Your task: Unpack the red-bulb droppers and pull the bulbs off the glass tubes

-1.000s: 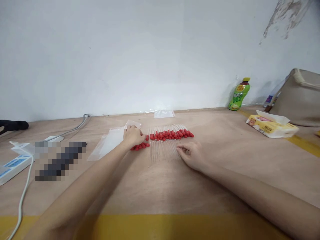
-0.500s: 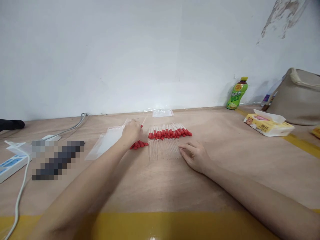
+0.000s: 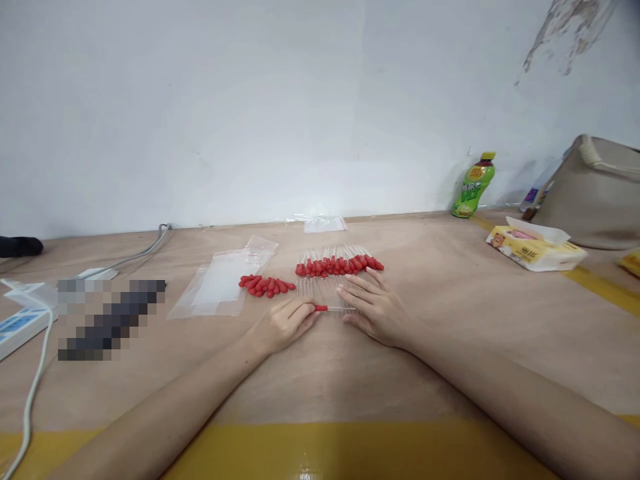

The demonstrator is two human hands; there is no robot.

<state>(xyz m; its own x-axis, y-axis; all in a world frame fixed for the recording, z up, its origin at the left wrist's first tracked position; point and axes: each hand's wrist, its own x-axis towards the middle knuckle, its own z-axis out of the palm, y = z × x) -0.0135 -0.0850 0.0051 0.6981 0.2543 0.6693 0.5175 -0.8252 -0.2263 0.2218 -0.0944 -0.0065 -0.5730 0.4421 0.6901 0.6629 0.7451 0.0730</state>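
**Red-ended clear tube held between two hands above a row of similar tubes**

The slender, straight clear tube (image 3: pixel 341 309), capped at one end by a smooth red bulb (image 3: pixel 321 308), lies nearly crosswise just in front of the person. The left hand (image 3: pixel 286 325) is pinched on the bulb, whose outer end its fingers hide. The right hand (image 3: pixel 380 310) has its fingers extended about the tube's far end; whether they grip it cannot be told.

Beyond the hands is a dense row of red-bulbed clear tubes (image 3: pixel 340 267), stems pointing both away from and toward the person; the right hand covers part of the nearer stems. To the left lie a loose cluster of red bulbs (image 3: pixel 267 285) and overlapping transparent plastic bags (image 3: pixel 217 283). Well apart, at right, are a yellow-and-white tissue packet (image 3: pixel 535 252), a green yellow-capped bottle (image 3: pixel 473 190) and a beige bag (image 3: pixel 590 200).
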